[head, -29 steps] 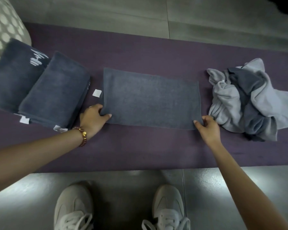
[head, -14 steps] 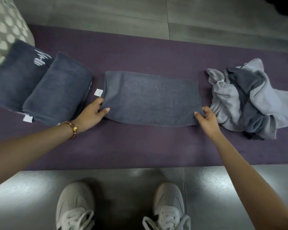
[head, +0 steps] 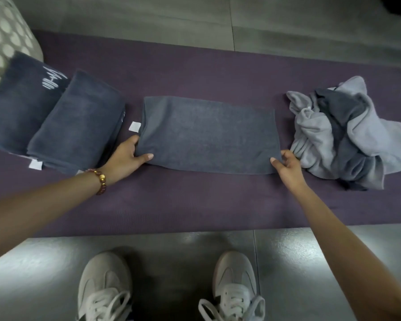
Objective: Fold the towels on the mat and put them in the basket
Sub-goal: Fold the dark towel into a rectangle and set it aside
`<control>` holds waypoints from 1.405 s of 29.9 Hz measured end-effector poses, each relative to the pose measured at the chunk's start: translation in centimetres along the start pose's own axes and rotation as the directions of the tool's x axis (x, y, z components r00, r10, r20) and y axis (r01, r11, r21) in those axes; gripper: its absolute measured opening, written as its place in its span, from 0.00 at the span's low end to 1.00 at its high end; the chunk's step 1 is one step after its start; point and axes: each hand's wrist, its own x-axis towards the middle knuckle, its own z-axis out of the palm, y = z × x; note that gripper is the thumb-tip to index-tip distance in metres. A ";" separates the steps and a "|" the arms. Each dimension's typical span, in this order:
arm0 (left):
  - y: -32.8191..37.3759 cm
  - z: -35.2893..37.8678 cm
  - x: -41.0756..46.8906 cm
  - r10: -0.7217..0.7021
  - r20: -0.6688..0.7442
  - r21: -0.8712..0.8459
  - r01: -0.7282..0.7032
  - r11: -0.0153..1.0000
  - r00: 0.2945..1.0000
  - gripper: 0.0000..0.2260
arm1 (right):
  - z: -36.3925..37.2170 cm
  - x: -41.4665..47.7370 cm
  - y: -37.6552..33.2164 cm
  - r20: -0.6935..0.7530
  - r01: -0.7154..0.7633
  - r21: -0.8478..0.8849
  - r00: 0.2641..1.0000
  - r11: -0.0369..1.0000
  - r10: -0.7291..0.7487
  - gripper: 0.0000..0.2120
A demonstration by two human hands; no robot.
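both hands hold the near corners of a dark grey towel

the dark grey towel lies flat in the middle of the purple mat, as a long rectangle. a small white label sticks out at its left edge.

the left hand grips the near left corner of this towel, with the thumb on top of the cloth and the other fingers along the left edge. a beaded bracelet is on this wrist. the right hand pinches the near right corner, thumb on top, and the fingers are curled at the edge.

to the left, just beside the towel, sits a stack of folded dark towels. further left, another folded towel with white stitching leans against a patterned object with pale spots; i cannot tell if this is the basket.

to the right, near the right hand, a crumpled pile of light and dark grey towels lies on the mat.

the mat is on a grey tiled floor. at the bottom, two pale shoes with white laces stand on the floor, near the front edge of the mat.
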 end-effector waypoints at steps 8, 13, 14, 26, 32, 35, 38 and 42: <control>-0.1 0.0 0.2 0.027 -0.134 0.122 -0.011 0.992 0.991 0.09 | 0.5 0.1 0.2 -0.150 0.009 -0.113 0.988 0.994 -0.026 0.03; -1.8 0.3 -0.3 -0.070 -0.171 0.100 0.088 0.991 0.983 0.12 | 1.5 -0.8 1.0 -0.303 -0.063 -0.377 0.951 0.924 -0.059 0.14; -1.8 0.2 -0.3 -0.070 -0.162 0.090 0.085 0.992 0.984 0.12 | 1.5 -0.9 1.1 -0.320 -0.090 -0.416 0.946 0.905 -0.053 0.15; 0.0 0.7 -1.6 -0.147 -0.130 0.001 0.149 0.989 0.981 0.16 | 0.7 -2.3 0.8 -0.234 0.057 -0.771 0.901 0.634 -0.366 0.16; 3.3 1.7 3.8 -0.337 -0.240 -0.401 0.223 0.889 0.910 0.23 | 3.9 -1.2 -1.4 0.037 0.315 -0.748 0.899 0.584 -0.437 0.17; 3.6 2.0 5.5 -0.425 -0.296 -0.538 0.219 0.814 0.855 0.25 | 5.5 -1.4 -0.9 0.086 0.327 -0.719 0.918 0.614 -0.388 0.16; 3.0 1.3 6.6 -0.323 -0.400 -0.439 0.130 0.889 0.858 0.20 | 5.7 -1.5 -0.1 0.109 0.325 -0.741 0.922 0.587 -0.373 0.21; 1.9 0.8 6.9 -0.205 -0.428 -0.248 0.104 0.963 0.880 0.16 | 5.5 -1.3 0.0 0.106 0.322 -0.745 0.921 0.584 -0.374 0.20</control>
